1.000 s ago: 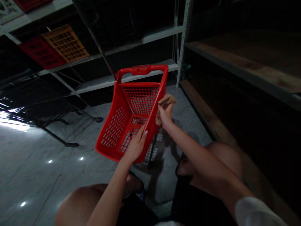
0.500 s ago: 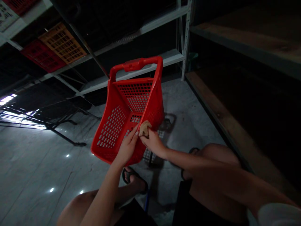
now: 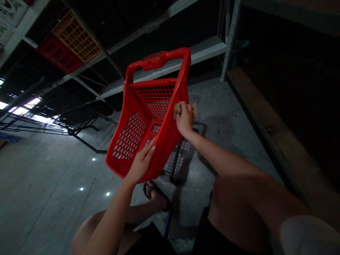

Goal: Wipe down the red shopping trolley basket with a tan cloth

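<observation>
A red plastic shopping cart (image 3: 166, 141) with a perforated basket and a looped handle stands tilted in the middle of the head view. My left hand (image 3: 142, 161) grips the rim of its near side, fingers wrapped over the edge. My right hand (image 3: 184, 118) is closed on a tan cloth (image 3: 194, 110) and presses it against the outer right side of the basket, below the handle. Part of the cloth sticks out beyond my fingers.
Metal shelving (image 3: 209, 49) runs behind the cart, with an orange crate (image 3: 77, 35) and a red crate (image 3: 58, 53) at upper left. A wooden-edged shelf (image 3: 265, 109) lies on the right. Black metal racks (image 3: 87, 143) stand at left on the grey floor.
My right hand has moved with the cloth up and away along the basket's right side, toward the handle. My left hand stays on the rim. The view has shifted slightly.
</observation>
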{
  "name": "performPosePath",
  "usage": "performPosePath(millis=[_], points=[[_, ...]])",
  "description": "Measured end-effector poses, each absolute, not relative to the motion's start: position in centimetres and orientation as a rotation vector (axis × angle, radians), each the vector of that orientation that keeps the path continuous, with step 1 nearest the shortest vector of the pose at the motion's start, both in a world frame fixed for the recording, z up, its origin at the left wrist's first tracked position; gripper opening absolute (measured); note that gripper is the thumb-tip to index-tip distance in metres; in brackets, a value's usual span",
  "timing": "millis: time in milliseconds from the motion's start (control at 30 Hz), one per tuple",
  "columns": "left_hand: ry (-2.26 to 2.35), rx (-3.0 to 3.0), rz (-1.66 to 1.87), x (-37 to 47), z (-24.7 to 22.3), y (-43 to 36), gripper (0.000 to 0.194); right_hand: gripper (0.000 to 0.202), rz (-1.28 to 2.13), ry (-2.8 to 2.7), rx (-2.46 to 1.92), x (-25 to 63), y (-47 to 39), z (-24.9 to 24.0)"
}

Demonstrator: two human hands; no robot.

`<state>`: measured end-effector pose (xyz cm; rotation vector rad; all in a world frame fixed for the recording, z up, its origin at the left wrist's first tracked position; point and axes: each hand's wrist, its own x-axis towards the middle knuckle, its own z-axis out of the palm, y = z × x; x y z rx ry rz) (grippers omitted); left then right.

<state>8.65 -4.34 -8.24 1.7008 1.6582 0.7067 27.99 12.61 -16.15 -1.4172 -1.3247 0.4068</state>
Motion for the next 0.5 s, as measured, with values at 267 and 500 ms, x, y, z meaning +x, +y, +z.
performPosePath(millis=[267,500], points=[[1.632,1.688,0.785,8.8,-8.6,-2.0,0.054,0.026,0.764,-1.463,-1.208,20.5,0.2,-16.0],[1.617,1.611,0.836,9.1,-8.7,-1.6,0.052,0.020,0.934,-1.180,-1.256,20.1,1.8,-16.1]])
